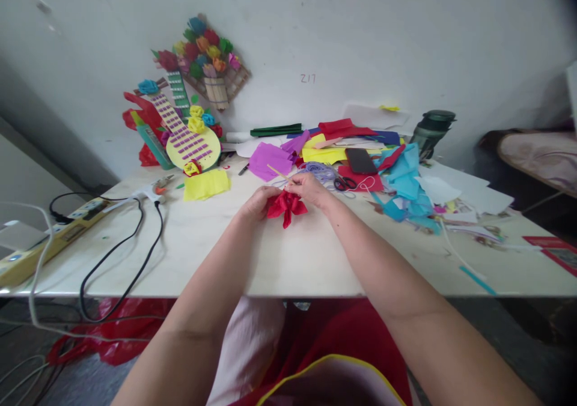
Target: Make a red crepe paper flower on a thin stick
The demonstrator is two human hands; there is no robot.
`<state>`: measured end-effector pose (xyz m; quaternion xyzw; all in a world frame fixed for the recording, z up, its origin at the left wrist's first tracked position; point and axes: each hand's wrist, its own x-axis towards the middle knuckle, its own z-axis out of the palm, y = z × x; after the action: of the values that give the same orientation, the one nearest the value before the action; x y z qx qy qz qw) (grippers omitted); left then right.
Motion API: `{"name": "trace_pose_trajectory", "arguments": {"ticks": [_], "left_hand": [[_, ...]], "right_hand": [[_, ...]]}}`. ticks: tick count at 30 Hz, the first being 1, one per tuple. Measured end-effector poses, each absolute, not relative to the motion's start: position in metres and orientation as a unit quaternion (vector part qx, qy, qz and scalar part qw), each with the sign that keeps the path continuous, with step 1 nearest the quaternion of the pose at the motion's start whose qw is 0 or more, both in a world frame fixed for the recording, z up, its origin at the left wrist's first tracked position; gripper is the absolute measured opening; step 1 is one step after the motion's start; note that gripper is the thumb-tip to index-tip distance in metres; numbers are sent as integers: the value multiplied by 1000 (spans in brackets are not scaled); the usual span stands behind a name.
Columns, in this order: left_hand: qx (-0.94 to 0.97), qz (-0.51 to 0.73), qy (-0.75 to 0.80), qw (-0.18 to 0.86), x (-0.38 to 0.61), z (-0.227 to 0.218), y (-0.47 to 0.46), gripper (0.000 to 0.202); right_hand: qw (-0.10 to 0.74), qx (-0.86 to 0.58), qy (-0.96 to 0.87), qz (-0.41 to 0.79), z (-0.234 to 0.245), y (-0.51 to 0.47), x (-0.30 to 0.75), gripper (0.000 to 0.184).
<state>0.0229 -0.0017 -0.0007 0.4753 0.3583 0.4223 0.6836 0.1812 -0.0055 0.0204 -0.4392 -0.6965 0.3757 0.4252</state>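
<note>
A red crepe-paper flower [287, 205] with pointed petals is held just above the white table. My left hand [258, 203] is closed on its left side, the fingertips partly hidden by the petals. My right hand [308, 188] pinches a thin wooden stick [276, 170], which slants up and to the left over the flower. Where the stick's lower end meets the flower is hidden by the right fingers. Behind the hands lie purple crepe paper [269, 160] and a coil of lilac cord [317, 170].
Black scissors [345, 183], a phone [360, 161] and a blue crepe-paper heap [406, 181] lie right; a dark bottle [431, 134] stands behind. At left are yellow paper [207, 184], a glue gun [145, 193], its looping cable, a power strip [63, 235] and a flower-decorated cardboard guitar [193, 148].
</note>
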Motion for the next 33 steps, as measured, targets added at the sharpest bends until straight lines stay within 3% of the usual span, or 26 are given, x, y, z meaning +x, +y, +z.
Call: {"name": "trace_pose_trajectory", "arguments": {"ticks": [7,23,33], "left_hand": [[486,427,356,674,23,-2,-3,10],[528,482,353,604,17,-6,4,15],[552,445,390,587,16,-5,2,17]], "right_hand": [[378,-435,-711,404,27,-9,189,29],[355,-408,-728,422,24,-4,197,24],[330,-405,-740,424,27,-4,198,30]]}}
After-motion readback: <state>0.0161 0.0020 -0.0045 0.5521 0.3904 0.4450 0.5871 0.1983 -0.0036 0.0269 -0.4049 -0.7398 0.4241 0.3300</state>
